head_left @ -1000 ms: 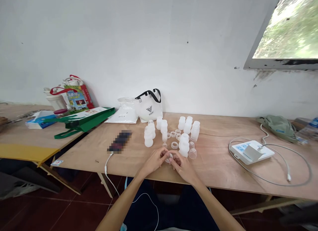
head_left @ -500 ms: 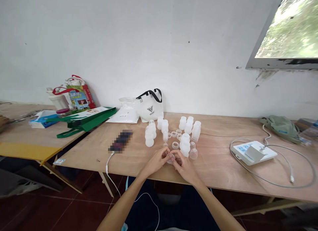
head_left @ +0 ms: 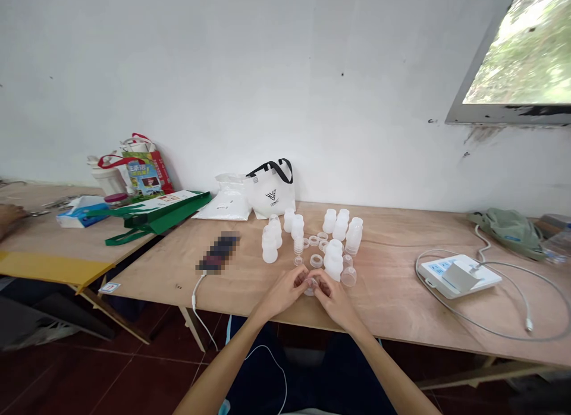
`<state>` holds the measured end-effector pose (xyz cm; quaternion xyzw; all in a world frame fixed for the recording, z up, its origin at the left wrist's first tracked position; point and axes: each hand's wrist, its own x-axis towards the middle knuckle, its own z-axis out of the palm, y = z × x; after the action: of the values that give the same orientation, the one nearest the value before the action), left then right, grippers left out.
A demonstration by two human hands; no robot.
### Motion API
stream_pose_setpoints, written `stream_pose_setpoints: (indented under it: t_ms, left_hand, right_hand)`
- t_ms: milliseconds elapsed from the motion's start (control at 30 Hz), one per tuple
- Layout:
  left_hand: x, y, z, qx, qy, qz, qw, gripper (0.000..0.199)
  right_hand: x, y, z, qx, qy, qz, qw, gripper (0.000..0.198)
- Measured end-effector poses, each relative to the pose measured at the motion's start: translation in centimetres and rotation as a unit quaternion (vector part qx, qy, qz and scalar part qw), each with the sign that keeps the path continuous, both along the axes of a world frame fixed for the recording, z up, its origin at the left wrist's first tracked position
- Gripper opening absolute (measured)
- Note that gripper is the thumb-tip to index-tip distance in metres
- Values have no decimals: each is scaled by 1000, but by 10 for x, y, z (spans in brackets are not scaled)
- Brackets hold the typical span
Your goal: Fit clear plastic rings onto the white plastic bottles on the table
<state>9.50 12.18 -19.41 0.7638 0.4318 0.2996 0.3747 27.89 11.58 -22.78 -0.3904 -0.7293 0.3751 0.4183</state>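
Note:
My left hand [head_left: 288, 290] and my right hand [head_left: 330, 295] meet near the table's front edge. Their fingers are closed around a small translucent bottle ring [head_left: 310, 291], partly hidden by the fingertips. A clear bit rises in its middle, too small to make out. Just beyond lie a clear nipple-shaped piece [head_left: 298, 261] and a loose white ring [head_left: 316, 261]. White rounded bottles [head_left: 333, 263] stand close to my right hand, beside a clear dome cap [head_left: 348, 276]. More bottles [head_left: 269, 248] stand in a row on the left.
A phone-like blurred item [head_left: 218, 252] with a white cable lies left. A white bag [head_left: 271, 195] and a plastic package [head_left: 226, 201] rest by the wall. On the right are a white box [head_left: 459, 275], a looped cable and a green cloth bag [head_left: 506, 230]. Another person's hand [head_left: 9, 216] shows far left.
Both hands stay together on the ring, with the fingers slightly shifted; a clear raised bit now shows between them. The view has turned a little to the left.

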Motion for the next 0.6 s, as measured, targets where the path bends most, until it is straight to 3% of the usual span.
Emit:
stream_pose_setpoints:
  t_ms: [167,400,500,600]
  left_hand:
    - [3,0,0,25,13,14,1000,37]
    - [-2,-6,15,-17,35,6,999,39]
    - [-18,-10,30,-20,58,14,998,41]
    - [-55,-10,46,-33,77,60,995,46]
  right_hand:
    - [1,1,1,3,-6,5,1000,16]
    - [-1,-1,4,-19,17,-9,1000,18]
    - [-1,-2,4,-15,3,-7,1000,15]
    - [-1,-2,3,-15,-24,-6,1000,15]
